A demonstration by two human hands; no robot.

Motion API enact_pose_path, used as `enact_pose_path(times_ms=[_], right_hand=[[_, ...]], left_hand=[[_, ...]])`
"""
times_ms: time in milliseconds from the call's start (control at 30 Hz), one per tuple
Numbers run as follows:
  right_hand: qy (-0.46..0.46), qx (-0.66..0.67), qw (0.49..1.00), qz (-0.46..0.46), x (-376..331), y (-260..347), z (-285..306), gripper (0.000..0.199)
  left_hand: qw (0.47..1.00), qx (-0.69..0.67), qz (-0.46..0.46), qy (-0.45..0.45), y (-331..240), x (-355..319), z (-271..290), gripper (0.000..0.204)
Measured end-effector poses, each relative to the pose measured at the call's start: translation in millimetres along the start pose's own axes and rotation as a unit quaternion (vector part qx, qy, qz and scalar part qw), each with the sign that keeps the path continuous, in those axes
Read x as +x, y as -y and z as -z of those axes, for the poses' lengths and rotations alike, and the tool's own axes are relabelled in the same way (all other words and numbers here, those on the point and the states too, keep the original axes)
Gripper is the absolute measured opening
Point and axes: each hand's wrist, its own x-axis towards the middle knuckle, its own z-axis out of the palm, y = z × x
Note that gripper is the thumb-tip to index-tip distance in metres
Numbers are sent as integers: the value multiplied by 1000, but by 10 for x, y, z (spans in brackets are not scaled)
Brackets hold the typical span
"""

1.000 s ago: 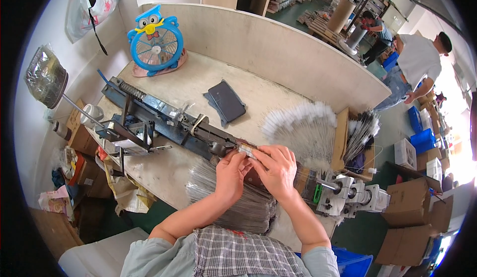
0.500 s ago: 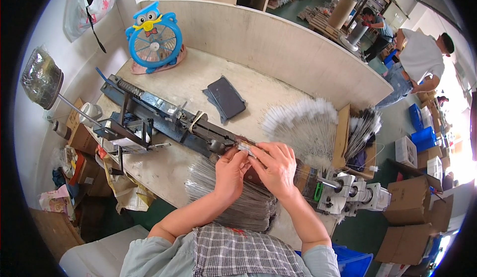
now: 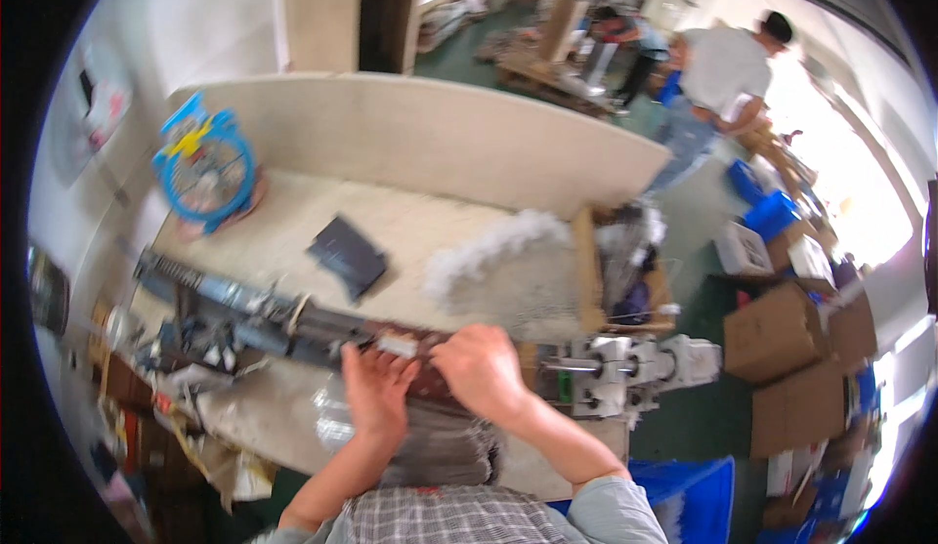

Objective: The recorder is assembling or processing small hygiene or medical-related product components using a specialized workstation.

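One pale bench [image 3: 410, 236] carries 1 long dark machine [image 3: 322, 327]; grey wire bundle [image 3: 440, 446] lies at its near side. L hand [image 3: 378, 395] is loosely spread; R hand [image 3: 481, 370] is curled, its grip I cannot tell b/c of blur. Small white piece [image 3: 398, 346] is on machine, btwn both hands.

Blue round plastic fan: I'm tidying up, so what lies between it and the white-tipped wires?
A flat, dark rectangular object lies between them, in the head view.

Right fingers [image 3: 451, 355] (blurred) beside white piece [image 3: 397, 346]
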Motion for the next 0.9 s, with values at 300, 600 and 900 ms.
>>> enact_pose_path(times_ms=[300, 600, 900], right_hand=[[-8, 36, 999, -33, -97, 86, 91, 14], [253, 88, 961, -64, -779, 107, -101, 13], [289, 75, 951, -82, -739, 69, -55, 10]], left_hand=[[997, 75, 9, 36, -67, -98, 21, 61], [967, 248, 26, 45, -367, -292, 379, 35], [984, -55, -106, -132, -1717, -110, 3255, 20]])
